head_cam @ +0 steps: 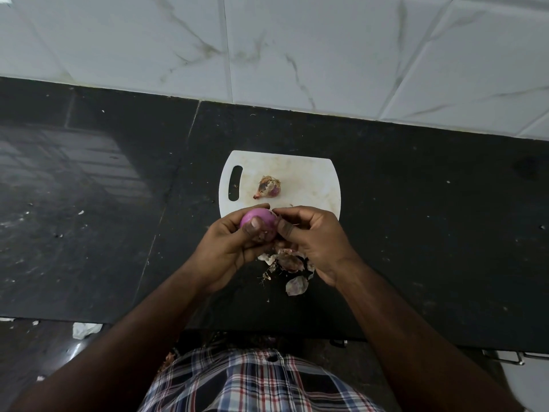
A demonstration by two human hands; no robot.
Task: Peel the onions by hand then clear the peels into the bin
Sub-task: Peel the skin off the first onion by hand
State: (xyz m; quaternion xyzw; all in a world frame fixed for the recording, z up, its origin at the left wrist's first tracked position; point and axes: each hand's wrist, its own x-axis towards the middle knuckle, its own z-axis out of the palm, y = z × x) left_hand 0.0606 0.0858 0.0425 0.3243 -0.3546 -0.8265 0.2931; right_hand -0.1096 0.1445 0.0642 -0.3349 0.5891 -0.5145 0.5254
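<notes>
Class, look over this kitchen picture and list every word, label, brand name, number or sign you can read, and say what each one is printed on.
None: no readable text appears anywhere in this view.
The white cutting board, the black counter, the tiled wall and the checked shirt carry no lettering.
The onion held in the left hand and right hand bears no sticker.

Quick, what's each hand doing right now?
Left hand: closed around the smooth purple peeled onion.
Right hand: fingers pinched at the onion's end; whether they grip loose skin cannot be told.
</notes>
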